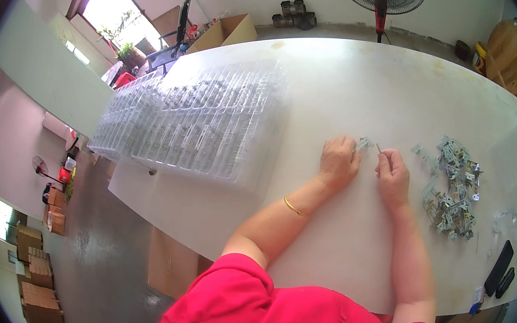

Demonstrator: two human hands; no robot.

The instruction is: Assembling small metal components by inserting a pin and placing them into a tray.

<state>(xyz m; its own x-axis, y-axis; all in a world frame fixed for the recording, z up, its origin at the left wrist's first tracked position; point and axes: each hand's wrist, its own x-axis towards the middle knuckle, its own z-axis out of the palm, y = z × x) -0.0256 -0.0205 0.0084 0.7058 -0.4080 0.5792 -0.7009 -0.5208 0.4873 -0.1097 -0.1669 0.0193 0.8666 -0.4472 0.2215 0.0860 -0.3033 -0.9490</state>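
My left hand point(339, 158) rests on the white table with its fingers closed at a small grey metal bracket point(364, 143), whose end sticks out past the fingertips. Just to the right, my right hand point(393, 175) pinches a thin metal rod point(378, 148) between thumb and fingers; its tip points toward the bracket, a short gap apart. Whether the rod is a tool or a part is too small to tell. Beyond my right hand lies a loose heap of similar metal parts point(455, 193), with a few single pieces point(417, 149) at its near-left side.
Stacked clear plastic compartment trays point(253, 154) holding metal parts cover the left of the table point(319, 73). At the right edge lie a black phone-like slab point(499, 267) and a smaller black object point(505, 283). A standing fan point(382, 3) and an open cardboard box point(228, 34) stand beyond.
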